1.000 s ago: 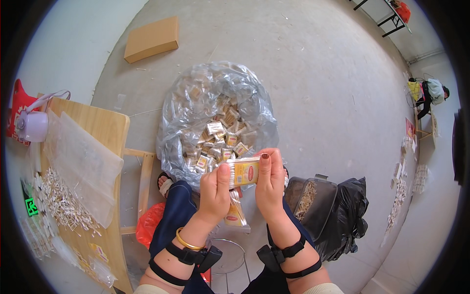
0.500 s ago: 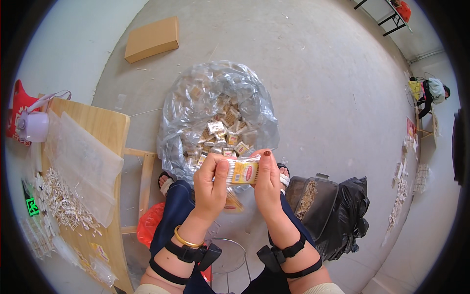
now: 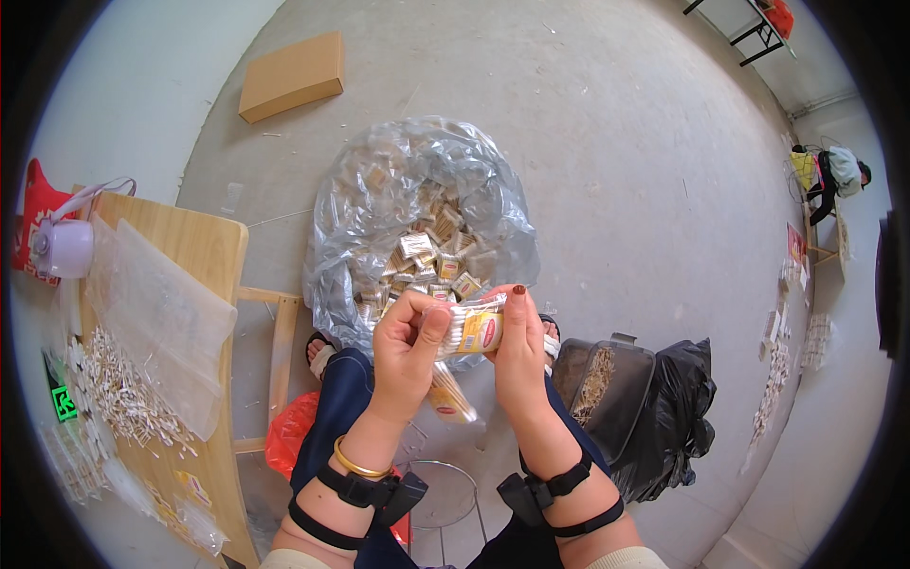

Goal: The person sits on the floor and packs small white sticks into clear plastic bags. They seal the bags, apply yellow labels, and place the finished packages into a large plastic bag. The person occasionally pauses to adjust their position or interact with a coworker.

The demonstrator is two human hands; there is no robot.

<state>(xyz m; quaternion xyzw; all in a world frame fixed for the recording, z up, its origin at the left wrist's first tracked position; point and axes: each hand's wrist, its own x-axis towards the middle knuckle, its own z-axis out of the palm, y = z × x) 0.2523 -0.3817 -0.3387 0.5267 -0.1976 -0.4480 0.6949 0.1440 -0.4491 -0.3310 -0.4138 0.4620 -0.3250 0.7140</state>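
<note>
Both hands are holding one small packet (image 3: 471,332) of cotton swabs at frame centre: left hand (image 3: 408,353) and right hand (image 3: 519,356) are each closing their grip on it. One clear bag (image 3: 379,190) of packets is lying at 12 o'clock; one bench (image 3: 204,251) is standing at 9 o'clock.

Small packet (image 3: 471,331): clear film over pale sticks, with a yellow label bearing a red oval. Fingers (image 3: 518,290): dark red nail polish. Wrist bangle (image 3: 357,465): gold. Wrist straps (image 3: 559,493): black. Large bag (image 3: 379,180): transparent, silvery sheen. Counter (image 3: 204,248): light wood grain. Cardboard box (image 3: 291,76): tan. Floor (image 3: 607,171): grey concrete. Bin liner (image 3: 678,427): black.
</note>
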